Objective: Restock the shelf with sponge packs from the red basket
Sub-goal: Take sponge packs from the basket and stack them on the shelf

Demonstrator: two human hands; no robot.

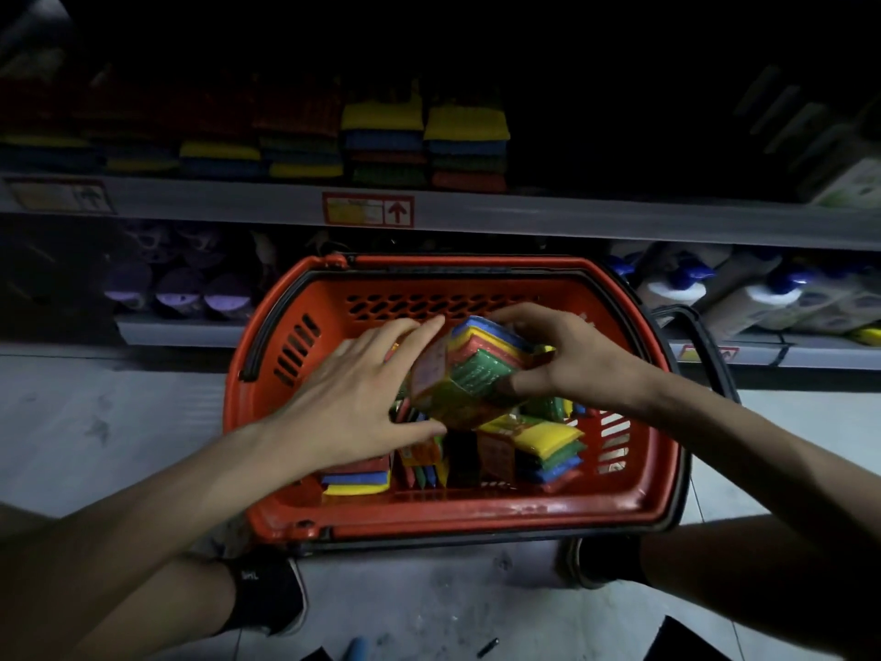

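The red basket stands on the floor in front of the shelf. Several multicoloured sponge packs lie inside it. My right hand grips one sponge pack from the right, held tilted above the basket. My left hand is spread open against the left side of that pack, fingers touching it. On the shelf above, stacks of sponge packs stand in a row, with a dark gap to their right.
Purple-capped items and white bottles with blue caps fill the lower shelf behind the basket. My shoes sit at the basket's near edge. A price label marks the shelf edge.
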